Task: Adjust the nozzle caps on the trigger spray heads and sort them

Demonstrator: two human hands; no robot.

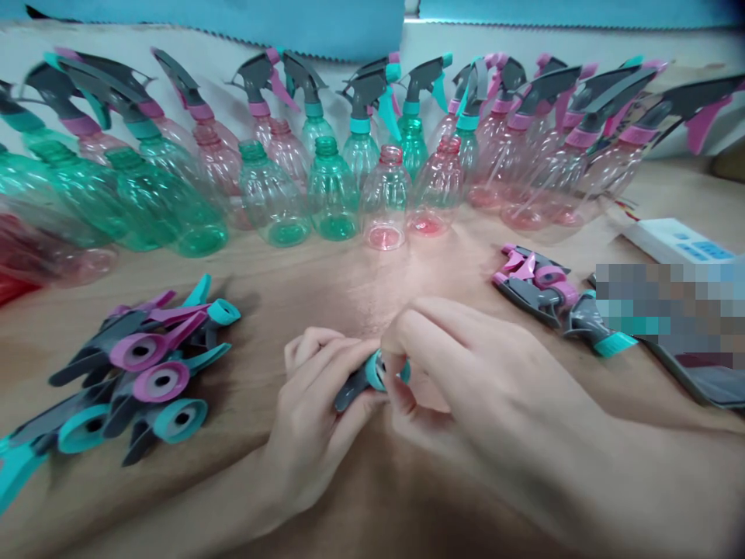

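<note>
A grey spray trigger head [353, 385] with a teal collar sits in my left hand [326, 396], fingers wrapped around its body. The open end of the collar faces up toward me. My right hand [448, 373] bends over the collar, thumb and forefinger pinched together at its opening. Whatever lies between those fingertips is hidden or too small to make out. Both hands are just above the wooden table, near its middle. To their left lies a pile of loose trigger heads [161, 381] with pink and teal collars.
Uncapped green bottles [333, 190] and pink bottles [386, 198] stand across the back, with several fitted with trigger heads behind them. More loose trigger heads [541, 287] lie at the right, beside a blurred-out flat object [687, 334] and a white box [678, 239].
</note>
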